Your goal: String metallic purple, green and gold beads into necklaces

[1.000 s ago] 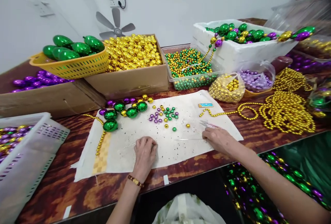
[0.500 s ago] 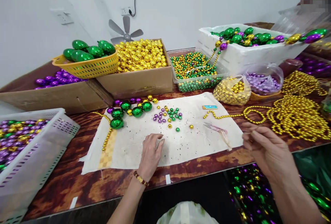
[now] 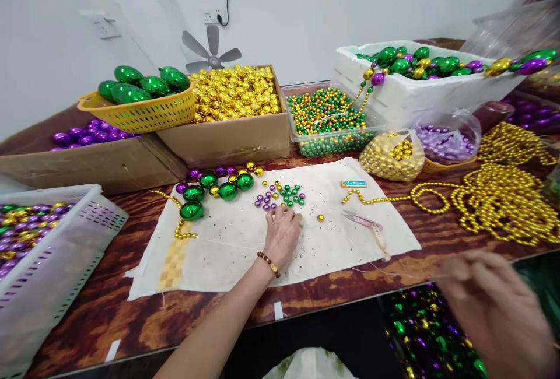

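My left hand lies on the white cloth, fingers bent down at the near side of a loose group of small purple, gold and green beads. Its fingertips hide the spot beneath, so anything pinched there cannot be made out. Smeared by motion, my right hand is closed past the table's front edge. A thin clear thread runs to its fingertips. At the cloth's left, a short string of gold beads lies beside big green balls. One gold bead sits apart, right of my left hand.
Small scissors and a blue packet lie on the cloth. Gold bead strands pile at right. Behind stand a cardboard box, a clear bin and a white foam box. A white basket stands left.
My left hand has moved right and forward to the small beads, covering a loose gold and a green one. My right hand has moved down and right. The gold string's end has bent rightward.
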`<action>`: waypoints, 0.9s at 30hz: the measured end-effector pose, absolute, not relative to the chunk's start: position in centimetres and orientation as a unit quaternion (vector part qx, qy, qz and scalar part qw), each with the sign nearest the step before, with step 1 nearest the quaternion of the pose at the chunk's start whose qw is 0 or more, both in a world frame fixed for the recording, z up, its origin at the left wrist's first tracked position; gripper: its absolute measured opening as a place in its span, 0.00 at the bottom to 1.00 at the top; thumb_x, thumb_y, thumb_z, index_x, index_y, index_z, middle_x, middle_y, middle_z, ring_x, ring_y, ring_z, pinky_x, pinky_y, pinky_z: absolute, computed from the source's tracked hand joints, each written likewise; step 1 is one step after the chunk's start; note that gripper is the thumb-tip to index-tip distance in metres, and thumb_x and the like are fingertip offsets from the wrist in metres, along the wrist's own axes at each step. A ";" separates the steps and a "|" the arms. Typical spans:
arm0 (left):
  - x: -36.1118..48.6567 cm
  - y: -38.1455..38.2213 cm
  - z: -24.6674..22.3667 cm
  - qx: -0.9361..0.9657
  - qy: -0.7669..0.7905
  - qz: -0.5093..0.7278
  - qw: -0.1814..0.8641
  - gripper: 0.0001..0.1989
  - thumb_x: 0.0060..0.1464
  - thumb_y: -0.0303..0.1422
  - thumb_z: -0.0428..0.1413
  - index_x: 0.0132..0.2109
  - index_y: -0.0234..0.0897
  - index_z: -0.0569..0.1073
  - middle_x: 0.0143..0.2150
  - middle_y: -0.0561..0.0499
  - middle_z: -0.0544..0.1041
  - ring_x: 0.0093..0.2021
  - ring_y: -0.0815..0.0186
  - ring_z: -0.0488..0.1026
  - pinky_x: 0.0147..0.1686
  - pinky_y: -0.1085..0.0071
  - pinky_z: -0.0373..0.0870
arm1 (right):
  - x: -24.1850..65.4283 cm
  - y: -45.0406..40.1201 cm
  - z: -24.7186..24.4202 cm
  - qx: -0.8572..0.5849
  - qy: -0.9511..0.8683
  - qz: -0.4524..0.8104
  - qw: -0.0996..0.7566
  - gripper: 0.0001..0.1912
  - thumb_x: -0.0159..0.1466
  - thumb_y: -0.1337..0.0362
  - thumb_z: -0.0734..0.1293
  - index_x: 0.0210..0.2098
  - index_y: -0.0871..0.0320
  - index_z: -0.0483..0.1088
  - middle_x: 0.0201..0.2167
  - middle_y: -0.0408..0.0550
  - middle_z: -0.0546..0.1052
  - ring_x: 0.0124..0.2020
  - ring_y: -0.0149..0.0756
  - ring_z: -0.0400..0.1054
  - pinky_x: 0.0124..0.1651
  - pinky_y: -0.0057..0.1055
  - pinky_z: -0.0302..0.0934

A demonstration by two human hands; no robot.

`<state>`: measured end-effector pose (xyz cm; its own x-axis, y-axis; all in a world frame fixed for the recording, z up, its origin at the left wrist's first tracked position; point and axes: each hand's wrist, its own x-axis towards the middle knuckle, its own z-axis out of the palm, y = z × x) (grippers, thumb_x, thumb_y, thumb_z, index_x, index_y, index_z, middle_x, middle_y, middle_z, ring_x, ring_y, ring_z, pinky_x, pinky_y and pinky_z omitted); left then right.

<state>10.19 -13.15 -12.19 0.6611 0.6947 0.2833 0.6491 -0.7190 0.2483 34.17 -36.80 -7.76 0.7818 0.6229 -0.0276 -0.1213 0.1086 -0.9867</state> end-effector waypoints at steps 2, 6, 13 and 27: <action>9.9 -13.5 -11.8 0.900 0.375 0.194 0.107 0.08 0.57 0.26 0.53 0.42 0.41 0.74 0.41 0.46 0.74 0.54 0.52 0.61 0.53 0.46 0.51 | 30.1 -34.8 -8.4 -0.570 -0.216 0.363 0.705 0.06 0.60 0.58 0.69 0.37 0.46 0.72 0.25 0.45 0.69 0.24 0.34 0.63 0.23 0.33 0.57; 9.0 -14.2 -10.4 0.769 0.412 0.327 0.364 0.12 0.57 0.30 0.55 0.48 0.41 0.74 0.47 0.46 0.74 0.51 0.56 0.66 0.52 0.54 0.60 | 24.2 -32.5 -10.4 -0.550 -0.264 0.471 0.637 0.07 0.62 0.58 0.69 0.39 0.51 0.73 0.24 0.45 0.74 0.22 0.33 0.67 0.24 0.29 0.59; 6.8 -14.7 -7.5 0.249 0.301 0.416 0.821 0.10 0.57 0.32 0.57 0.46 0.36 0.75 0.42 0.48 0.77 0.41 0.69 0.74 0.46 0.70 0.68 | 19.3 -32.3 -12.7 -0.561 -0.348 0.511 0.550 0.12 0.65 0.54 0.63 0.39 0.55 0.73 0.18 0.42 0.72 0.17 0.32 0.65 0.22 0.26 0.58; 6.6 -15.4 -7.4 0.142 0.287 0.420 0.849 0.06 0.57 0.27 0.58 0.42 0.33 0.76 0.41 0.48 0.77 0.41 0.68 0.75 0.46 0.70 0.71 | 18.7 -31.9 -12.1 -0.603 -0.415 0.469 0.495 0.14 0.68 0.55 0.60 0.43 0.59 0.69 0.18 0.40 0.70 0.16 0.29 0.64 0.22 0.23 0.58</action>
